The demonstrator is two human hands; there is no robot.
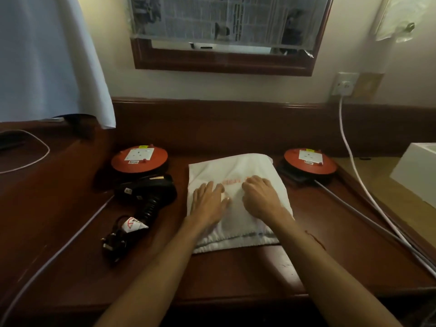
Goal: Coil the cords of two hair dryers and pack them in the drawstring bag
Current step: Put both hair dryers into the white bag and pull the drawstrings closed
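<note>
On the table (236, 274) my hands, left (208, 200) and right (262, 197), press flat on the bag (236, 168); the dryer (146, 191) lies left, nearer my left hand.

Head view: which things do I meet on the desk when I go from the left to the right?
Left reel → hair dryer → left hand → right hand → right reel → white box. Both hands rest on the bag.

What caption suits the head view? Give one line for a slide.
Both hands, left hand and right hand, rest on white drawstring bag; black hair dryer beside it.
</note>
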